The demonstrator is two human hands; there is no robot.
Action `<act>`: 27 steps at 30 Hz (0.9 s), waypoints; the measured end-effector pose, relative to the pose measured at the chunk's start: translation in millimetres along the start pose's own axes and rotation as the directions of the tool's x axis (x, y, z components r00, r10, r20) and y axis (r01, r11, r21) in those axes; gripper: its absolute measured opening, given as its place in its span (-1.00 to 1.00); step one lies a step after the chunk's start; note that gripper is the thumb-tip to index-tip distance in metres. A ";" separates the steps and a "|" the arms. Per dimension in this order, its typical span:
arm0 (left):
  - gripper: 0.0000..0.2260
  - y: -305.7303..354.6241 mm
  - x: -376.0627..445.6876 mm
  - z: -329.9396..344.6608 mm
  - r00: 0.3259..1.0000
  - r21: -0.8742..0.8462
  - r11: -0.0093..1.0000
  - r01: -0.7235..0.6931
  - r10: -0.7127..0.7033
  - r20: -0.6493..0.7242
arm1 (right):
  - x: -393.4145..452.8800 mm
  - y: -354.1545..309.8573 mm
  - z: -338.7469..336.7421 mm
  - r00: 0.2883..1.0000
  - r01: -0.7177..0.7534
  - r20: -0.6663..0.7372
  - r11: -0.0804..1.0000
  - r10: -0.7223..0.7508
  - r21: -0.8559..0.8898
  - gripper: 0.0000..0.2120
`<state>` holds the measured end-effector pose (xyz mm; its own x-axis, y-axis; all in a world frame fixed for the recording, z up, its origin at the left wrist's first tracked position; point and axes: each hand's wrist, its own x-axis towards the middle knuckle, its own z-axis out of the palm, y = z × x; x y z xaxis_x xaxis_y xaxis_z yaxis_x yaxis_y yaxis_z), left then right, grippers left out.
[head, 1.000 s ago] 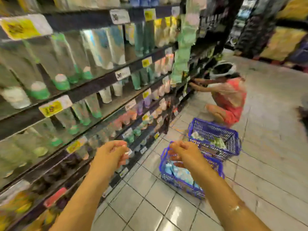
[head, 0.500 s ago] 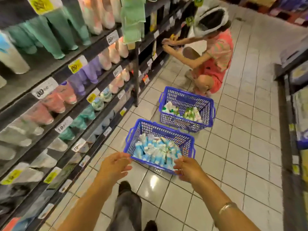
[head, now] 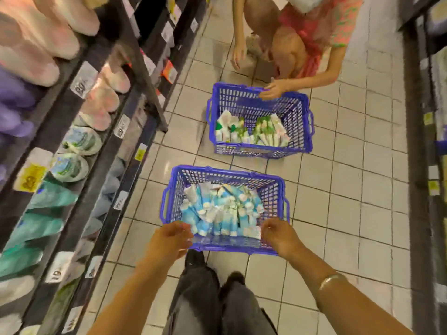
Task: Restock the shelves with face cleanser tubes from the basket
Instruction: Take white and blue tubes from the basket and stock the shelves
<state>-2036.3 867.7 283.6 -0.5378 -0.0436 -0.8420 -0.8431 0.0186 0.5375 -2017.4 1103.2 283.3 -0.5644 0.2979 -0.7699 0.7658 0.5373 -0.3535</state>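
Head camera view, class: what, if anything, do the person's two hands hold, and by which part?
Nothing that can be seen. The left hand and right hand hover, fingers loosely curled, at the near rim of the basket of blue tubes.

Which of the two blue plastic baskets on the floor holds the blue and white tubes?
The nearer blue plastic basket, just before the wearer's hands, holds blue and white tubes. The farther blue plastic basket holds green and white tubes.
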 end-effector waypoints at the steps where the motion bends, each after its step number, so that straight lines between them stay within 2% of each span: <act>1: -0.83 -4.6 18.5 2.7 1.000 0.017 1.000 0.013 -0.013 0.003 | 18.7 1.6 5.5 1.000 -0.011 -0.003 1.000 0.011 -0.027 -0.74; 6: -0.80 -50.0 131.0 17.8 0.995 0.070 0.992 0.100 -0.100 -0.012 | 138.4 30.6 52.7 0.999 -0.014 0.040 0.978 0.023 -0.210 -0.78; 10: -0.79 -102.7 227.7 30.6 0.984 0.130 0.977 0.168 -0.158 -0.081 | 234.0 65.5 96.8 0.998 0.026 0.063 0.965 -0.010 -0.262 -0.88; 12: -0.94 -128.7 272.6 39.1 0.978 0.146 0.971 0.192 -0.176 -0.113 | 275.5 78.8 113.6 0.997 0.064 0.049 0.952 -0.051 -0.299 -0.78; 15: -0.93 -158.9 327.2 53.3 0.961 0.189 0.962 0.200 -0.155 -0.227 | 323.6 93.4 129.5 0.987 0.125 -0.046 0.905 -0.157 -0.407 -0.63; 17: -0.92 -169.8 355.3 62.9 0.952 0.245 0.949 0.199 -0.128 -0.278 | 350.3 98.4 138.5 0.978 0.141 -0.054 0.831 -0.202 -0.538 -0.57; 18: -0.87 -172.5 367.7 69.5 0.948 0.273 0.938 0.212 -0.130 -0.291 | 362.3 100.3 143.2 0.977 0.144 -0.044 0.793 -0.210 -0.592 -0.54; 19: -0.74 -176.3 380.9 75.7 0.943 0.283 0.933 0.222 -0.133 -0.304 | 372.8 101.9 148.2 0.975 0.151 -0.032 0.768 -0.218 -0.623 -0.52; 21: -0.55 -181.9 404.8 89.2 0.929 0.208 0.953 0.223 -0.143 -0.342 | 390.7 102.0 156.1 0.976 0.160 -0.007 0.741 -0.217 -0.653 -0.48; 23: -0.48 -184.2 420.0 100.7 0.908 0.184 0.962 0.202 -0.114 -0.403 | 403.3 100.4 160.6 0.976 0.157 -0.002 0.711 -0.218 -0.685 -0.47; 27: -0.46 -195.1 436.9 101.5 0.884 0.292 0.933 0.209 -0.052 -0.465 | 412.7 94.4 163.5 0.971 0.160 -0.019 0.703 -0.240 -0.693 -0.51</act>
<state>-2107.6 946.4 -193.9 -0.4278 -0.5039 -0.7504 -0.9013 0.3000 0.3123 -2127.6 1147.8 -154.6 -0.7377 0.1753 -0.6520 0.2340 0.9722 -0.0034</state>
